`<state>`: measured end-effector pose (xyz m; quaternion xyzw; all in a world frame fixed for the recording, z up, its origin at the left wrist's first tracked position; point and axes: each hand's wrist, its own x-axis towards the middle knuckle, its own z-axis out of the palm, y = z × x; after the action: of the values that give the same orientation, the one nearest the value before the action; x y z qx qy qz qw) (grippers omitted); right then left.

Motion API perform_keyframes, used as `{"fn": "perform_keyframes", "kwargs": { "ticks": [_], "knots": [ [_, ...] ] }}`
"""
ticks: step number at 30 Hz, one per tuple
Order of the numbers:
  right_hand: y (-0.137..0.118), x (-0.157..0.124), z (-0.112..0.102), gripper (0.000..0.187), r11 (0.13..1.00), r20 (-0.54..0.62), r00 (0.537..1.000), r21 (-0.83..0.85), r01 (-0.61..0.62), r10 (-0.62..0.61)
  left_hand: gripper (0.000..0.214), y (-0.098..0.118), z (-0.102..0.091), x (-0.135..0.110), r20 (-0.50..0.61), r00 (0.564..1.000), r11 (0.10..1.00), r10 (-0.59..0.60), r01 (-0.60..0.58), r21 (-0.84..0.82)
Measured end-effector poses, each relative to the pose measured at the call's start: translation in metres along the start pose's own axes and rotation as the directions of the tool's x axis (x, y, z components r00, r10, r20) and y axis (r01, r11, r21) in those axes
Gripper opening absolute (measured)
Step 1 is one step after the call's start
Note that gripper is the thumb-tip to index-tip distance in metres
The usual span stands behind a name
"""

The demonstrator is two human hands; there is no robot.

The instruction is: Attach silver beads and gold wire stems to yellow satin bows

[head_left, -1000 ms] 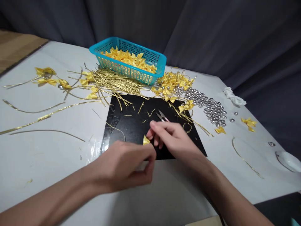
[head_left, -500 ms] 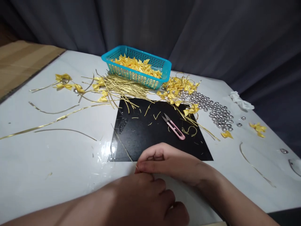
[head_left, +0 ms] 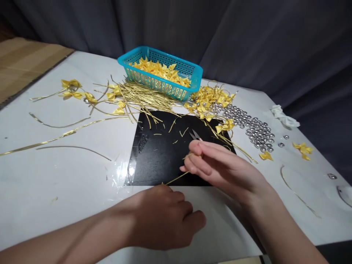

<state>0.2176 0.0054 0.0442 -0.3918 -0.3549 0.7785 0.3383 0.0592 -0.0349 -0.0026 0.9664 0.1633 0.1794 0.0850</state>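
Observation:
A thin gold cord (head_left: 177, 178) runs between my two hands over the front edge of a black mat (head_left: 156, 161). My left hand (head_left: 165, 216) is closed, back upward, with one end of the cord coming out from under it and a tiny yellow bit showing at its edge. Higher and to the right, my right hand (head_left: 209, 161) pinches the cord's other part in bent fingers; a short piece of cord sticks out there. Behind that hand lie pink thread snips (head_left: 195, 135), only the blades and a little of the handle visible.
A turquoise basket (head_left: 162, 83) of yellow ribbon pieces stands at the back. Before it lies a heap of gold cords (head_left: 150, 97). Yellow bows (head_left: 210, 96) and silver beads (head_left: 260, 134) spread to the right. Loose cords (head_left: 74, 147) lie left; a white bow (head_left: 285, 116) sits far right.
My hands, close together before, have moved apart. The right hand rose over the mat and now covers most of the snips, and the cord stretches between both hands.

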Motion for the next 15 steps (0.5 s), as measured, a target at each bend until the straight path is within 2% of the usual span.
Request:
{"fn": "perform_keyframes", "kwargs": {
  "ticks": [2,4,7,10,12,15],
  "knots": [
    [-0.002,0.000,-0.004,0.006,0.997,-0.044,0.996,-0.016,0.074,-0.074,0.011,-0.001,0.000,0.000,-0.001,1.000,1.000,-0.013,0.013,-0.002],
    [-0.003,0.002,-0.009,0.013,0.987,-0.125,0.980,-0.061,0.148,-0.154,0.011,-0.002,-0.001,0.000,-0.012,0.999,1.000,-0.029,0.029,-0.007],
    [-0.003,0.007,-0.014,0.022,0.967,-0.305,0.919,-0.123,0.221,-0.249,0.009,-0.003,-0.002,0.000,-0.013,1.000,1.000,-0.027,0.026,-0.013],
    [-0.004,0.011,-0.016,0.018,0.970,-0.393,0.887,-0.073,0.233,-0.243,0.007,-0.003,-0.001,-0.001,-0.015,1.000,1.000,-0.007,0.007,-0.016],
    [-0.005,0.012,-0.015,0.016,0.971,-0.429,0.876,-0.008,0.239,-0.219,0.007,-0.004,0.002,-0.002,-0.045,0.999,1.000,-0.009,0.008,-0.021],
    [-0.006,0.012,-0.014,0.015,0.958,-0.494,0.836,0.026,0.287,-0.237,0.008,-0.004,0.005,-0.003,-0.079,0.997,1.000,-0.013,0.011,-0.021]
  ]
}}
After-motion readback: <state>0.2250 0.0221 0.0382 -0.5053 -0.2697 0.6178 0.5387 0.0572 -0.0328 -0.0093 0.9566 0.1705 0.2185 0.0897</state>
